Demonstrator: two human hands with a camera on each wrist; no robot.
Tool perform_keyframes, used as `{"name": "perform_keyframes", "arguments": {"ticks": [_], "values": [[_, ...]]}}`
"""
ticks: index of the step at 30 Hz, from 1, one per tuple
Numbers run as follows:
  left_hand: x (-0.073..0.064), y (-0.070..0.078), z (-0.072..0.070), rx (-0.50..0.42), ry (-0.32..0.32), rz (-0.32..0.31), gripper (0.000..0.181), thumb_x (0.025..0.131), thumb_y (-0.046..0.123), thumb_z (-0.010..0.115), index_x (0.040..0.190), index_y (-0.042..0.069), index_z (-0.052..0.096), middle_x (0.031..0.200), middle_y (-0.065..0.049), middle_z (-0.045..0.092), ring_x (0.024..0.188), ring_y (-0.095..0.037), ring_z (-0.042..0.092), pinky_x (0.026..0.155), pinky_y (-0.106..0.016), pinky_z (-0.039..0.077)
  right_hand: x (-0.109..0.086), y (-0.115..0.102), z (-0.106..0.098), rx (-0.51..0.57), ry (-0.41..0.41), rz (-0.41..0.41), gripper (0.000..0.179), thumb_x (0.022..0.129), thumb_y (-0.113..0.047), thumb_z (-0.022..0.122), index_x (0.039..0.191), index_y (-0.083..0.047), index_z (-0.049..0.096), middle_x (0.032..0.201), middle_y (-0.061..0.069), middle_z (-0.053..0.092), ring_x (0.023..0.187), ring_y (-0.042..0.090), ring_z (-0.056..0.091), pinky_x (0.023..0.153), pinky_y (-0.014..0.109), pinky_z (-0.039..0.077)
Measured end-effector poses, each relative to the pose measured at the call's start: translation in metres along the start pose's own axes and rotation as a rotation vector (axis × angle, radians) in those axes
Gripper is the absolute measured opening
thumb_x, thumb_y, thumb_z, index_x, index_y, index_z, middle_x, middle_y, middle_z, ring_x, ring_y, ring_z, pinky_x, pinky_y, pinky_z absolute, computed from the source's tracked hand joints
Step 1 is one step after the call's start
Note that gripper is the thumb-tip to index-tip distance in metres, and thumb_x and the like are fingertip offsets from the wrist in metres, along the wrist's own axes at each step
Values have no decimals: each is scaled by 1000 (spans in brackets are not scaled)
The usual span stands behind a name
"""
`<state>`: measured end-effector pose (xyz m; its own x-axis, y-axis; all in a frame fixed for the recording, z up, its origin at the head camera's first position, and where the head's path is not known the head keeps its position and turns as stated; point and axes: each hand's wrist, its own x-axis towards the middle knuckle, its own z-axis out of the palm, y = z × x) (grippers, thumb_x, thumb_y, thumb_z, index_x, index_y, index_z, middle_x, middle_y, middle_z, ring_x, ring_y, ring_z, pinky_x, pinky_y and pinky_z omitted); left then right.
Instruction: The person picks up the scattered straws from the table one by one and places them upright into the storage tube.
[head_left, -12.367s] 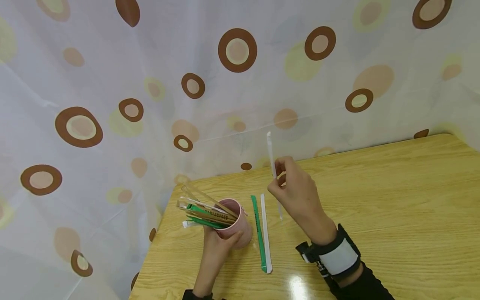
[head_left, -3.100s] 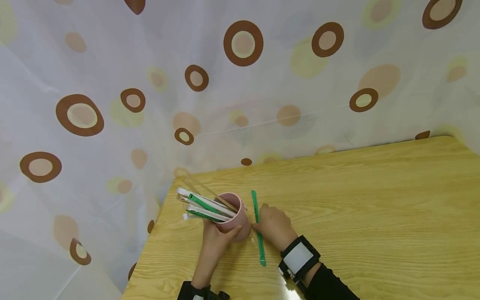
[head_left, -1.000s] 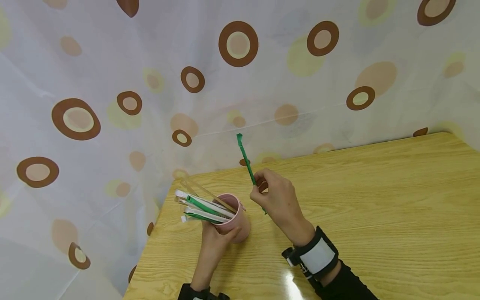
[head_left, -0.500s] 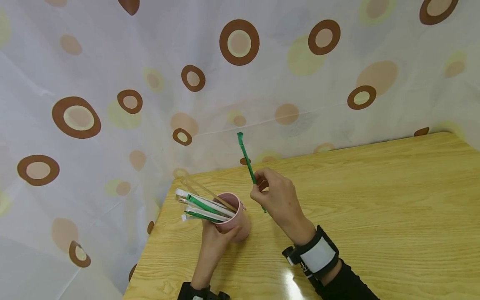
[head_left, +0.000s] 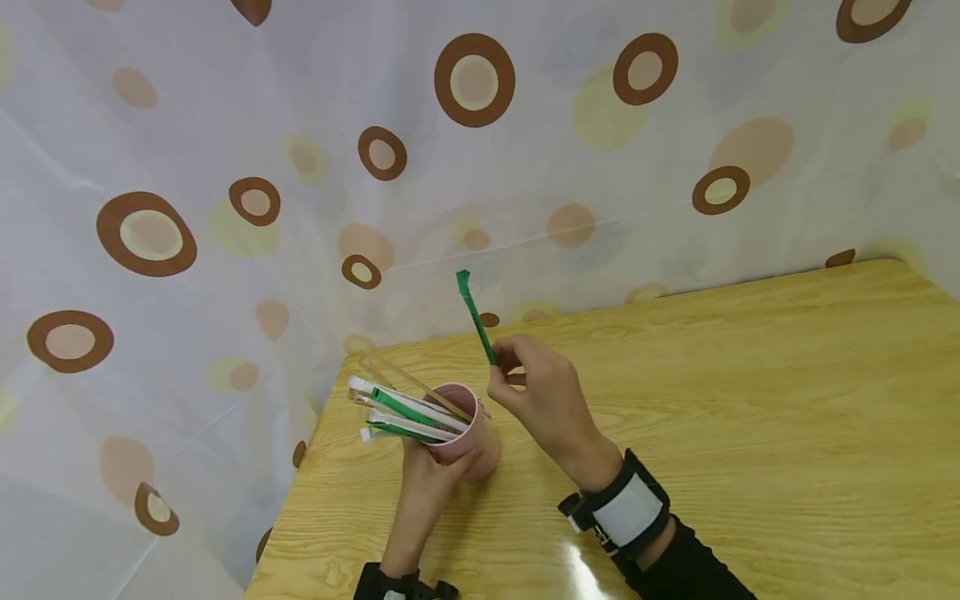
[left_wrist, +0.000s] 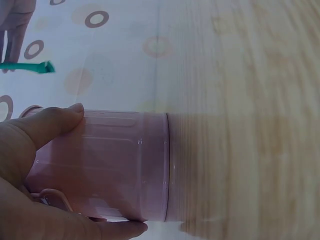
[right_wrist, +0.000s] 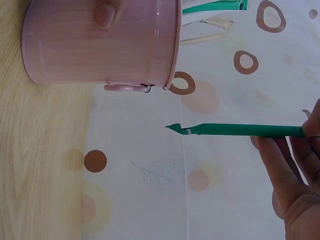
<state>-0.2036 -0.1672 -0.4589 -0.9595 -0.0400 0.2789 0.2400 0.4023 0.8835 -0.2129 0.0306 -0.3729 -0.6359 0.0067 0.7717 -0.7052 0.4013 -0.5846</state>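
A small pink metal bucket [head_left: 477, 454] stands on the table, gripped round its side by my left hand [head_left: 431, 483], whose thumb shows on the wall in the left wrist view. Wrapped straws [head_left: 405, 408] in green and white paper, with a few clear brownish ones, lean out of its mouth to the left. My right hand [head_left: 543, 392] pinches a green-wrapped straw [right_wrist: 230, 129] between thumb and fingers. That straw is raised above the table, to the right of the bucket, its upper end tilted left. The bucket's handle mount [right_wrist: 127, 88] faces my right hand.
The wooden table [head_left: 712, 400] stretches far to the right of the bucket. Behind it and along the left hangs a white curtain [head_left: 525, 167] with brown and yellow circles. A bright light reflection lies near the front edge.
Earlier my right hand held a white straw, and a green and a white one lay on the table. Since then it has picked up the green straw and shifted slightly left towards the bucket.
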Motion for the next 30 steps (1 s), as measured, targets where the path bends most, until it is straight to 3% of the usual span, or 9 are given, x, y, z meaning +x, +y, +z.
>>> {"name": "perform_keyframes", "arguments": {"ticks": [6, 11, 17, 23, 26, 30], "values": [[-2, -2, -2, -27, -4, -6, 95, 67, 19, 82, 142, 11, 25, 135, -11, 43, 123, -21, 43, 102, -35, 35, -1, -9, 11, 39, 78, -143, 15, 83, -6, 57, 98, -10, 58, 90, -2, 58, 85, 6, 58, 72, 17, 49], [-3, -1, 1, -93, -36, 18, 93, 68, 16, 81, 143, 18, 26, 135, -6, 43, 122, -18, 44, 101, -33, 37, -3, -14, 21, 108, 46, -183, 17, 84, -6, 58, 101, -9, 57, 92, 0, 58, 88, 8, 58, 73, 18, 49], [0, 2, 4, -52, -43, 11, 94, 69, 19, 81, 144, 16, 23, 135, -4, 42, 120, -17, 45, 97, -32, 41, 2, -6, 42, 133, -126, -199, 16, 87, -10, 56, 103, -8, 57, 94, -1, 57, 87, 4, 56, 71, 14, 47], [-2, 20, 2, -67, -94, 22, 82, 72, 21, 78, 139, 18, 31, 130, -3, 49, 114, -17, 51, 94, -35, 44, 5, 13, 61, -92, -347, -189, 12, 87, -13, 54, 99, -12, 56, 88, -7, 53, 74, 2, 48, 62, 15, 42], [-6, 31, 1, -85, -110, 19, 78, 73, 16, 78, 137, 16, 33, 129, -4, 49, 114, -17, 51, 95, -35, 43, 8, 18, 65, -176, -485, -134, 9, 86, -14, 56, 96, -13, 56, 84, -7, 52, 69, 4, 46, 57, 17, 41], [-5, 25, 2, -74, -102, 24, 77, 73, 13, 77, 136, 16, 33, 129, -3, 49, 114, -15, 50, 95, -33, 42, 13, 19, 67, -270, -636, -69, 6, 86, -15, 58, 92, -13, 56, 78, -6, 52, 64, 5, 47, 53, 18, 40]]}}
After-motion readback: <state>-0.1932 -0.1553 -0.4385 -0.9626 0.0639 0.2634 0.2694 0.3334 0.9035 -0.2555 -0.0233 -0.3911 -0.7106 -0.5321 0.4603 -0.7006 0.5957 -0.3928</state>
